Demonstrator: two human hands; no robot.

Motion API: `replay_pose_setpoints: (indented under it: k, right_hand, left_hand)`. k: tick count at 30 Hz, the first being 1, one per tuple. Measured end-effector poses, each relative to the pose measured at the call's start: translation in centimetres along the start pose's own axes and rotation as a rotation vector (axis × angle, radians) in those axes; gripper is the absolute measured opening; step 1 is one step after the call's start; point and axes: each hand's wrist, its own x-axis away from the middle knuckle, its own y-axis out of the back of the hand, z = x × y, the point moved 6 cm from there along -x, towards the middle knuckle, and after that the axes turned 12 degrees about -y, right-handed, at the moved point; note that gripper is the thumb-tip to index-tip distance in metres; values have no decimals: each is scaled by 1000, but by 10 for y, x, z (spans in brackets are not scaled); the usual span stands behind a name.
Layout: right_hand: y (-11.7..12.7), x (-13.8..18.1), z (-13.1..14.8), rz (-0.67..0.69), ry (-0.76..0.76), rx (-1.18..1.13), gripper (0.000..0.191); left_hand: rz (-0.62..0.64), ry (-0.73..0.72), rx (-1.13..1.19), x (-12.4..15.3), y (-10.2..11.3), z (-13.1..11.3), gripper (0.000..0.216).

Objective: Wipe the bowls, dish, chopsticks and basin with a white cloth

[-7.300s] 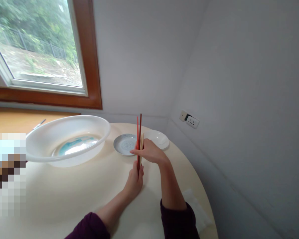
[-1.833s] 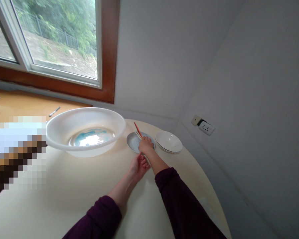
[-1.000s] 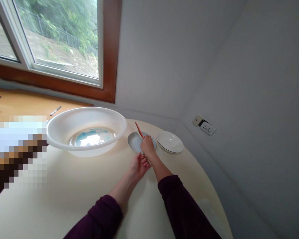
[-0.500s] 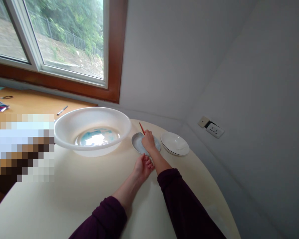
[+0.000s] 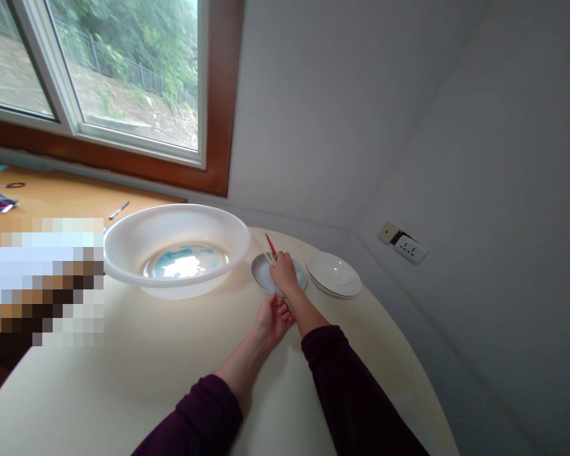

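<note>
My right hand [image 5: 284,273] lies over a small grey-blue plate [image 5: 263,277] with its fingers closed round a bundle of chopsticks [image 5: 270,249], red and pale ones, whose tips stick out past the plate's far rim. My left hand [image 5: 272,318] rests on the cream round table [image 5: 137,373] just in front of the plate, fingers curled at the chopsticks' near ends. Both arms wear dark purple sleeves.
A large white plastic basin [image 5: 175,248] holding water and a blue-patterned dish stands to the left of the plate. White plates [image 5: 334,274] are stacked to the right. A wall socket [image 5: 405,246] is on the right wall. Pens lie on a wooden desk [image 5: 52,199] under the window.
The chopsticks stood upright between both hands earlier; they now lie low across the grey-blue plate under my right hand. The view has shifted slightly left.
</note>
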Motion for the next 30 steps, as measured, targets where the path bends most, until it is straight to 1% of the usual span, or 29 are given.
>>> replay_pose_setpoints:
  k: [6, 9, 13, 15, 19, 22, 25, 30]
  right_hand:
    - [6, 2, -1, -23, 0, -21, 21]
    - [16, 10, -6, -75, -27, -57, 13]
    - [31, 33, -20, -218, -73, -196, 10]
    - [35, 48, -29, -265, -97, -262, 10]
    - [37, 73, -50, -305, -175, -371, 8]
    - [39, 86, -59, -322, -198, -457, 11]
    - [40, 96, -62, -329, -159, -541, 13]
    - [33, 106, -60, -337, -6, -667, 16]
  left_hand:
    - [0, 0, -5, -1, 0, -1, 39]
    - [-2, -7, -11, -1, 0, -4, 38]
    - [5, -2, -21, -1, -2, -7, 38]
    - [14, 5, -28, 0, -2, -7, 38]
    - [36, 9, -42, 0, -2, -7, 36]
    - [54, 2, -43, 1, -1, -8, 35]
    - [67, -2, -44, 1, 0, -10, 35]
    - [76, -10, -64, 3, 2, -14, 37]
